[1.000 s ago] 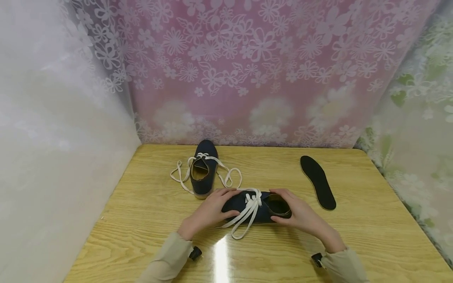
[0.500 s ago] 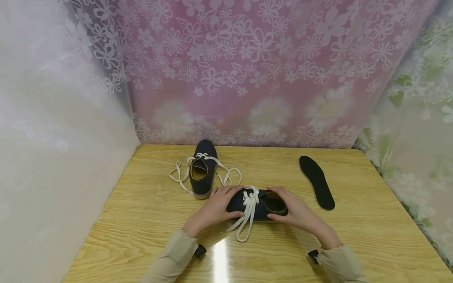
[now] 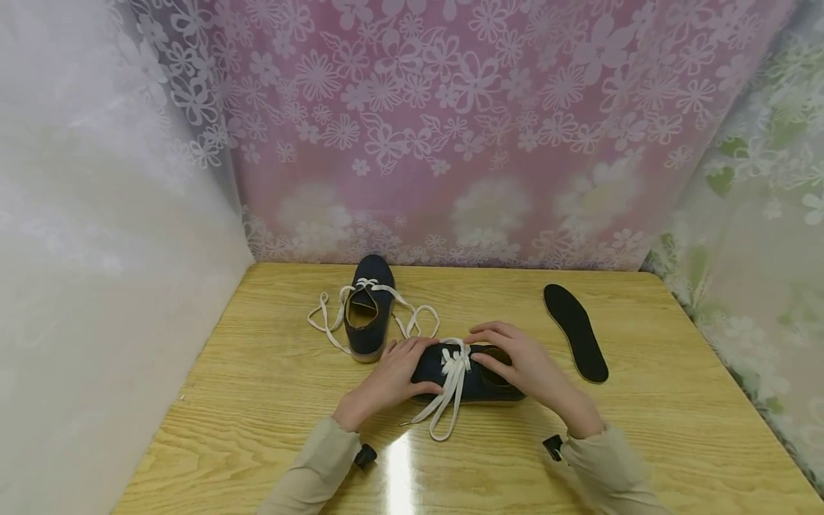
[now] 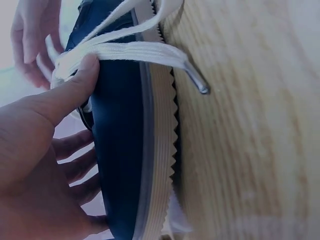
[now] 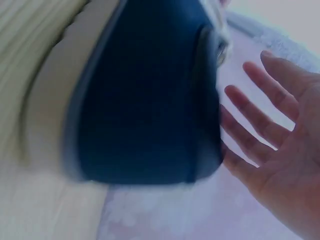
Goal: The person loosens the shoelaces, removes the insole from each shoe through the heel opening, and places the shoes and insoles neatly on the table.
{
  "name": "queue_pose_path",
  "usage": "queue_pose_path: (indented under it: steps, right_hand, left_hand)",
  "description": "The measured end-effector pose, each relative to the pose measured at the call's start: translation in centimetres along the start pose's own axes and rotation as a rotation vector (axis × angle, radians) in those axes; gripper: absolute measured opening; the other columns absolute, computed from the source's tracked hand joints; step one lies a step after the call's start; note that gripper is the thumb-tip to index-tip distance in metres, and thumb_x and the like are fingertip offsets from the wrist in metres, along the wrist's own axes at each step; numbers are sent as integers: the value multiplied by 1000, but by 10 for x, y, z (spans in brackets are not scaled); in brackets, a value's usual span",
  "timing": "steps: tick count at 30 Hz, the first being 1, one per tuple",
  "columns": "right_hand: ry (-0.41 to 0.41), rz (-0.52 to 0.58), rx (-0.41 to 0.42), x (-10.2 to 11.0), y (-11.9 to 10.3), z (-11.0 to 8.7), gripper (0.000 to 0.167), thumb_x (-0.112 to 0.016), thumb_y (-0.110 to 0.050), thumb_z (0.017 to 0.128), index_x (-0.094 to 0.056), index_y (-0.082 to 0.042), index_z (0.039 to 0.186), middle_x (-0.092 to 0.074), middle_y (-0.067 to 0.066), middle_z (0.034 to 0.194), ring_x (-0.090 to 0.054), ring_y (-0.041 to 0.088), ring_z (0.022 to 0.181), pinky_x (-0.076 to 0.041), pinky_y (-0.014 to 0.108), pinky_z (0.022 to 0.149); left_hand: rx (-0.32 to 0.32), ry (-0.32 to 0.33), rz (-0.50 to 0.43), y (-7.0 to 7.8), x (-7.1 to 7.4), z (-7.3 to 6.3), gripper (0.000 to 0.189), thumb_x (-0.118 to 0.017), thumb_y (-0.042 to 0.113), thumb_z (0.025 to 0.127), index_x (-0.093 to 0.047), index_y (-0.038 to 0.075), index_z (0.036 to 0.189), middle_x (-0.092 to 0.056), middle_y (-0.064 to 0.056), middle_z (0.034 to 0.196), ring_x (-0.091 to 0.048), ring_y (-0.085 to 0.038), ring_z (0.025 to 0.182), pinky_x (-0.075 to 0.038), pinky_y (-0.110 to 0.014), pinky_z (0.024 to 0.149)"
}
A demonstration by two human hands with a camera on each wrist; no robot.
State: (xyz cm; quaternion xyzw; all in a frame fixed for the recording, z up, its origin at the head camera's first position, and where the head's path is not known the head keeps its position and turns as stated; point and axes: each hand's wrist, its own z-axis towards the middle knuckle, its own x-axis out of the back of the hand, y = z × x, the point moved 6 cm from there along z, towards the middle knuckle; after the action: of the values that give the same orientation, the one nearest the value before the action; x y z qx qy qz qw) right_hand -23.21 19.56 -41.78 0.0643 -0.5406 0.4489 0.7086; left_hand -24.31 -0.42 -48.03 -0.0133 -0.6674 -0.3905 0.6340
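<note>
A dark navy lace-up shoe (image 3: 484, 390) lies sideways near the middle of the table, its toe to the left. My left hand (image 3: 391, 378) grips the toe part, thumb on the near side and fingers over the far side. In the left wrist view the thumb (image 4: 75, 90) presses beside the white laces (image 4: 125, 52), whose metal-tipped end hangs over the sole. Above the shoe's opening, my right hand (image 3: 531, 368) hovers with fingertips close to the laces. The right wrist view shows that hand's fingers (image 5: 255, 125) spread loosely beside the heel, holding nothing.
A second navy shoe (image 3: 372, 336) stands behind and to the left, its loose white laces (image 3: 328, 322) spread on both sides. A black insole (image 3: 576, 332) lies flat on the right of the wooden table (image 3: 669, 429). Flowered curtains surround the back and sides.
My right hand has let go of the shoe's heel and moved up and left toward the laces. The shoe first shifted slightly right at the toe end, with my left hand still gripping it.
</note>
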Motion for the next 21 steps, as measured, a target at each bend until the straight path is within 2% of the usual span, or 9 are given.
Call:
queue_pose_path:
  steps: [4,7,11,14,18,21]
  right_hand:
    - [1,-45,105,-7,-15,13,20,-77,-17,91,-75,-17,111,-67,5,123,-64,24,112,-56,41,86]
    - [-31,-92,123,-14,-17,18,15,-79,-18,89,-77,-15,104,-68,6,118,-62,26,112,-55,42,89]
    - [-54,-147,126,-18,-18,18,15,-82,-18,86,-78,-15,100,-68,7,116,-62,26,110,-55,42,90]
    - [-48,-182,137,-19,-20,17,16,-84,-18,84,-79,-16,99,-68,7,115,-62,26,109,-55,42,90]
    - [-29,-223,161,-20,-24,19,14,-85,-19,84,-79,-17,96,-68,7,114,-63,26,108,-56,43,88]
    - [-2,-214,167,-21,-26,21,11,-84,-17,85,-76,-18,94,-68,7,115,-64,25,106,-56,41,84]
  left_hand:
    - [6,-12,3,-1,-1,1,78,-70,52,91,-41,15,154,-48,-8,151,-43,-28,142,-29,-58,117]
    - [4,-13,15,-1,-3,2,73,-62,54,96,-41,16,154,-48,-8,150,-43,-29,140,-29,-58,116]
    - [-17,-18,91,2,-6,0,69,-55,52,101,-37,15,157,-45,-10,152,-42,-33,141,-28,-63,115]
    - [-23,-28,148,5,-9,-3,70,-50,51,104,-31,15,160,-38,-11,158,-35,-33,146,-24,-67,115]
    - [-16,-28,167,6,-9,-5,70,-48,49,105,-26,14,162,-33,-11,162,-30,-32,149,-22,-68,116]
    - [-6,-21,171,5,-8,-5,69,-48,47,105,-26,14,162,-33,-11,162,-31,-32,149,-22,-67,116]
